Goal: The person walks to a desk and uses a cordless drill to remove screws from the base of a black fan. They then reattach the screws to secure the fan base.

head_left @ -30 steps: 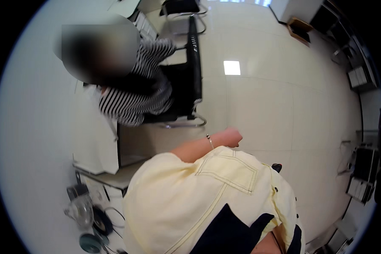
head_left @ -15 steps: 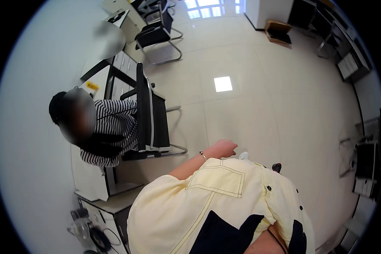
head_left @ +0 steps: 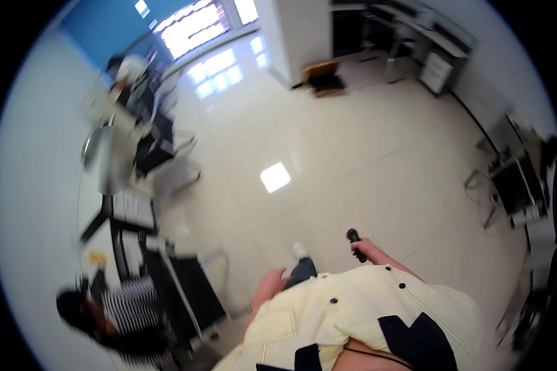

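Observation:
My right hand [head_left: 365, 247] is closed around a short black stick-shaped object [head_left: 355, 241] with a reddish end, held out in front of my waist. I cannot make out its exact kind. My left hand [head_left: 271, 284] hangs beside the front of my cream shirt [head_left: 328, 309], touching no other thing that I can see. Its fingers are blurred, so their pose is unclear. Just to the right of that hand, my leg in dark trousers [head_left: 303, 269] and a white shoe [head_left: 299, 250] show below.
At the left, a person in a striped top [head_left: 130, 303] sits at a desk, with a black chair [head_left: 189, 290] close to my side. Farther ahead are another black chair [head_left: 155, 145] and an open cardboard box [head_left: 323, 77]. Office furniture, including a drawer unit [head_left: 436, 71], lines the right.
My view has turned left to right and lifted, bringing the window into sight. My right hand with the black object has come into view. My left hand now appears lower and farther left.

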`<state>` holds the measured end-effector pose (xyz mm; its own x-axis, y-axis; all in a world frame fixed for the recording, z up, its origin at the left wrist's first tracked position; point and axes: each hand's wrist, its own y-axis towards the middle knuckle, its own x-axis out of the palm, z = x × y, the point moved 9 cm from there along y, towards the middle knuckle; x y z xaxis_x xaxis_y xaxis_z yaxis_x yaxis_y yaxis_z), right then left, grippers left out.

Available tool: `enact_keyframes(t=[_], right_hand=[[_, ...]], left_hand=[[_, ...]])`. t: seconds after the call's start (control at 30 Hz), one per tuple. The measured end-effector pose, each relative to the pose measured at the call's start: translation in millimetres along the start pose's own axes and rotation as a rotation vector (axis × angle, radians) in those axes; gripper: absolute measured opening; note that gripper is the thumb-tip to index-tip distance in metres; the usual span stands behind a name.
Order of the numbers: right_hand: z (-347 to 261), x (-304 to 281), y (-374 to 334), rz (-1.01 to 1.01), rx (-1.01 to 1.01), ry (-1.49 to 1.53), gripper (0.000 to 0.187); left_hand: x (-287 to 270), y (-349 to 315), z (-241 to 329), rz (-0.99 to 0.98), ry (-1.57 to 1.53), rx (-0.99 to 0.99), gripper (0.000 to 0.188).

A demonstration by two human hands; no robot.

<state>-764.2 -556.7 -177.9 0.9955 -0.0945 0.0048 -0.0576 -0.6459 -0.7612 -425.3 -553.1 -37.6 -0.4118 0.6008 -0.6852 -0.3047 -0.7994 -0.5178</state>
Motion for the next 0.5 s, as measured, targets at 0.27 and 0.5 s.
enact_keyframes(t=[0.27,0.5], right_hand=[[-145.7,-16.3,-0.9,0.101,-0.078,0.015,0.016],[-180.6,-54.2,70.4,0.172,-0.043,0.173,0.017]], left_hand=[[-79.7,133.5,48.6,-0.029,-0.027,0.246,0.044],[-155.2,211.8,91.7,-0.081,0.214,0.265,0.042]])
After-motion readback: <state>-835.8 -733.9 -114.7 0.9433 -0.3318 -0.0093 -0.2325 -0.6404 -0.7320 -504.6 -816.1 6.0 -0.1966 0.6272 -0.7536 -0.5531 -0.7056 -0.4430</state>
